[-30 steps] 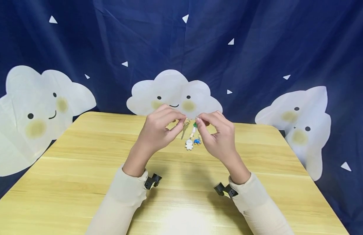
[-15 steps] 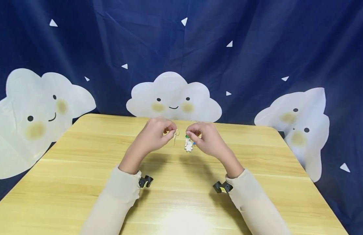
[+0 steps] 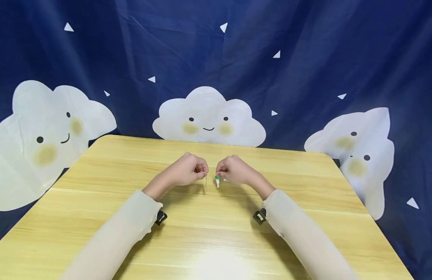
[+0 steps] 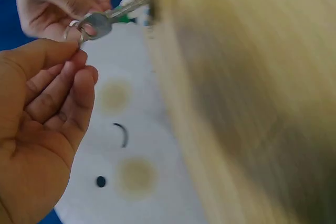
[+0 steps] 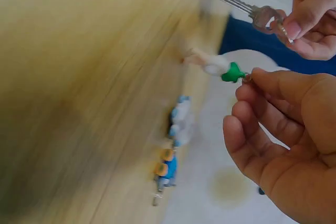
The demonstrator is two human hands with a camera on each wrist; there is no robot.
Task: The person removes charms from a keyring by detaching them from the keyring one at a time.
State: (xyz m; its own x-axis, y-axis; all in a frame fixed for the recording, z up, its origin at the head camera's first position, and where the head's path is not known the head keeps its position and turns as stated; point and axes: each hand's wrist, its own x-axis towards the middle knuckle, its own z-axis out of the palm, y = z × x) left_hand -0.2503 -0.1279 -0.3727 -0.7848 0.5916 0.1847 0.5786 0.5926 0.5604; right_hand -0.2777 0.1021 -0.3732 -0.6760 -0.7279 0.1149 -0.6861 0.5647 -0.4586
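Note:
Between thumb and forefinger, my left hand (image 3: 189, 169) pinches a small metal ring (image 4: 74, 31) that carries a silver key (image 4: 100, 24). The key hangs down over the table in the head view. My right hand (image 3: 235, 170) pinches the top loop of a small charm with a green cap and white body (image 5: 231, 72), which points down toward the tabletop. Below that hand, in the right wrist view, are a white and light-blue charm (image 5: 181, 121) and a blue and orange one (image 5: 167, 167), both blurred. The hands are close together, a narrow gap apart.
A light wooden table (image 3: 209, 229) spreads under both arms. Behind its far edge hangs a dark blue curtain (image 3: 188, 42) with white smiling clouds (image 3: 209, 109). Black wrist cameras (image 3: 161, 217) sit at the cuffs of the pale sleeves (image 3: 121, 229).
Both hands have come lower and nearer to me, down toward the table, still pinching the key ring and the green-capped charm. The white charm has sunk mostly behind the right hand in the head view.

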